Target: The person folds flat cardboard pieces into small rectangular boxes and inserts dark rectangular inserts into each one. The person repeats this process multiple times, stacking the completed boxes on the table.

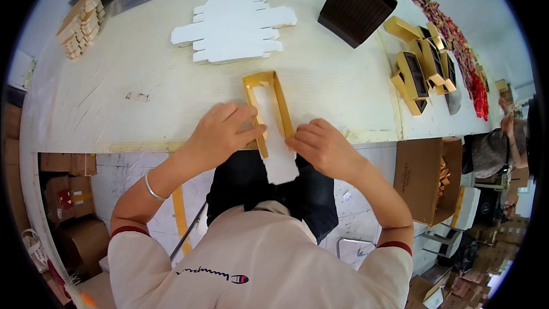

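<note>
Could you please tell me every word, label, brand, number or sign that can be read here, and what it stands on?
Shirt: dark script and a small emblem; legible, but I won't copy wording or brands.
Large cardboard box: dark print, too small to read.
Red label on a smaller cardboard box: too small to read.
Open gold box: no text visible.

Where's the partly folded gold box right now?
In the head view, the partly folded gold box is near the middle, between the left hand and right hand at the near table edge, below the flat white cardboard.
</note>
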### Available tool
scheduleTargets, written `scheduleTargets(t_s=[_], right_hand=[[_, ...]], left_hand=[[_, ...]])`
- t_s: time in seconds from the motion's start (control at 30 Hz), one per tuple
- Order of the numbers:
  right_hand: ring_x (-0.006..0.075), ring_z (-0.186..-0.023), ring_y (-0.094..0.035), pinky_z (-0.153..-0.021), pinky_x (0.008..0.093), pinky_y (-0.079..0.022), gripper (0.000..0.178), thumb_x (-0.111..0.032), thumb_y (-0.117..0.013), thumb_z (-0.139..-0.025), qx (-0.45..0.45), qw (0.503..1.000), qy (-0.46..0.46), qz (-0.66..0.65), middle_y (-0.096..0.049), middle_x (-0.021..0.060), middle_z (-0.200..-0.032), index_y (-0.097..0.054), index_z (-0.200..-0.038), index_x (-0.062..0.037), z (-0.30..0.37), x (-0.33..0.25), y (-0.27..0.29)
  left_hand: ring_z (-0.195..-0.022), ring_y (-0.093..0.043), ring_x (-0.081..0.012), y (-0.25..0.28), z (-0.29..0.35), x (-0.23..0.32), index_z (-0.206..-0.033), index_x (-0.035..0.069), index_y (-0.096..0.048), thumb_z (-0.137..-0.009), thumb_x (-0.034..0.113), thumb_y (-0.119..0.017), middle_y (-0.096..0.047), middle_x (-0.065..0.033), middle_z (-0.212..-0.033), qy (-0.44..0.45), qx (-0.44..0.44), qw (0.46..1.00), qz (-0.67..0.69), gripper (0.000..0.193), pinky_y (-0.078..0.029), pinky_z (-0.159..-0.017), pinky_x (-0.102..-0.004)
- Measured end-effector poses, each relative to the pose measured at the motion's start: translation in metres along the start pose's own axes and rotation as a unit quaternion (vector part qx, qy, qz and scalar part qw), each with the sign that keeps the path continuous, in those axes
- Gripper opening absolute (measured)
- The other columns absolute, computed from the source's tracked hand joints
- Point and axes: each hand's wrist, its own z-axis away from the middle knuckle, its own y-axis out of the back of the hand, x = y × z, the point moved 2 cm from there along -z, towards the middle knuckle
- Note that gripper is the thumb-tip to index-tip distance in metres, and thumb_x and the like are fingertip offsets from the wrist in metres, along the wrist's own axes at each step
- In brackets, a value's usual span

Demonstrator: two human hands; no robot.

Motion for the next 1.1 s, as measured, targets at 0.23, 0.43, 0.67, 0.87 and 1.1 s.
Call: scheduleTargets(t_s=[0.23,0.43,0.67,0.87,1.1], right_hand=[[0.0221,-0.07,-0.05,-0.061,0.0327,-0.04,0.031,-0.014,-0.068,-0.069,0.074,0.996,-0.054,-0.02,-0.045,0.0057,-0.075,-0.064,-0.098,-0.0034,0.02,0.025,-0.003],[0.0207,-0.068,-0.049,-0.061,0.0316,-0.04,0.026,-0.015,-0.064,-0.073,0.03,0.998,-0.058,-0.02,-0.045,0.0049,-0.078,-0.062,-0.098,-0.0055,0.008,0.057,0.004],[0.0259,-0.072,-0.053,-0.061,0.0381,-0.042,0.015,-0.011,-0.067,-0.066,0.018,0.971,-0.189,-0.145,-0.048,0.0096,-0.08,-0.057,-0.077,-0.0076,-0.011,0.048,0.008],[0.0329,-0.076,-0.054,-0.064,0.0428,-0.043,0.013,-0.009,-0.064,-0.066,0.032,0.952,-0.261,-0.155,-0.051,0.0137,-0.079,-0.058,-0.077,-0.0055,-0.012,0.044,-0.006],[0.036,-0.089,-0.058,-0.075,0.0443,-0.049,0.013,-0.008,-0.055,-0.077,-0.037,0.933,-0.309,-0.179,-0.059,0.0173,-0.092,-0.062,-0.087,-0.0046,-0.008,0.06,-0.034]], left_hand=[[-0.093,-0.053,-0.0284,-0.019,-0.051,-0.02,-0.089,0.008,-0.06,-0.062,0.021,-0.08,-0.05,-0.0102,-0.109,-0.044,-0.036,0.956,0.287,0.037,-0.047,-0.079,-0.037],[-0.093,-0.054,-0.0291,-0.029,-0.067,-0.025,-0.075,0.006,-0.056,-0.066,0.022,-0.077,-0.053,-0.0091,-0.098,-0.082,-0.016,0.969,0.234,0.029,-0.049,-0.079,-0.0362],[-0.09,-0.051,-0.0238,-0.026,-0.067,-0.018,-0.082,0.011,-0.057,-0.075,0.022,-0.071,-0.053,-0.0044,-0.096,-0.047,-0.049,0.977,0.202,0.019,-0.045,-0.083,-0.0345],[-0.081,-0.05,-0.0226,-0.026,-0.074,0.001,-0.087,0.014,-0.059,-0.08,0.023,-0.065,-0.051,-0.003,-0.086,0.037,-0.003,0.986,0.16,0.013,-0.044,-0.074,-0.0337],[-0.083,-0.054,-0.0275,-0.037,-0.087,0.026,-0.081,0.012,-0.064,-0.074,0.02,-0.067,-0.056,-0.0067,-0.084,0.211,-0.084,0.97,0.084,0.011,-0.044,-0.07,-0.0385]])
